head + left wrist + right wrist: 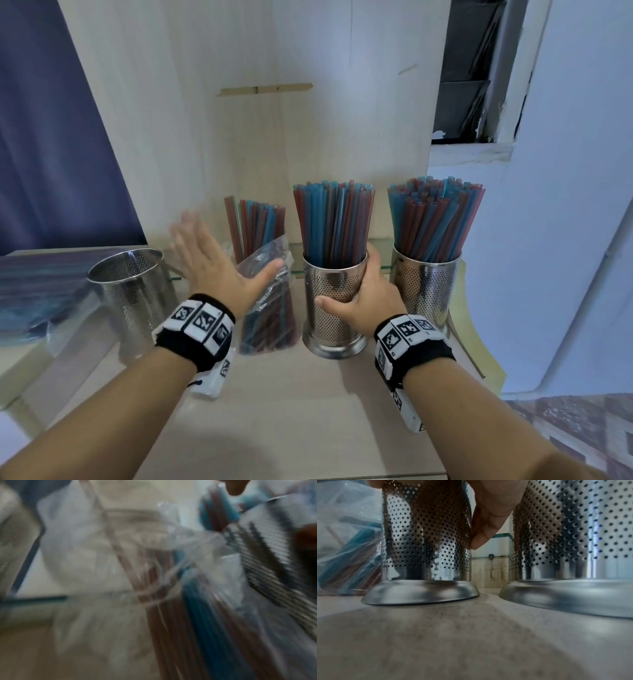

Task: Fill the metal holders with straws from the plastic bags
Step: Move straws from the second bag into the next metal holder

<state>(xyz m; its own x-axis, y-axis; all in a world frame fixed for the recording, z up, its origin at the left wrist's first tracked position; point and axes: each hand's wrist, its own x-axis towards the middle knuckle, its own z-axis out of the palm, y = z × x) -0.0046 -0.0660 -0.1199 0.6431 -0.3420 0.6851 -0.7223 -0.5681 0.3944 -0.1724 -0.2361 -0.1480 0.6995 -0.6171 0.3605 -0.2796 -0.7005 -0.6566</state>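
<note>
Three perforated metal holders stand on the wooden counter. The middle holder is packed with red and blue straws, and my right hand grips its side, thumb in front and fingers behind. The right holder is also full of straws. The left holder holds nothing. A clear plastic bag of straws leans upright between the left and middle holders. My left hand is spread flat and blurred beside the bag, its thumb at the bag's top edge.
More bagged blue straws lie flat at the far left on a raised ledge. A wooden panel closes off the back. A glass shelf edge runs behind the holders. The counter's front lies bare under my forearms.
</note>
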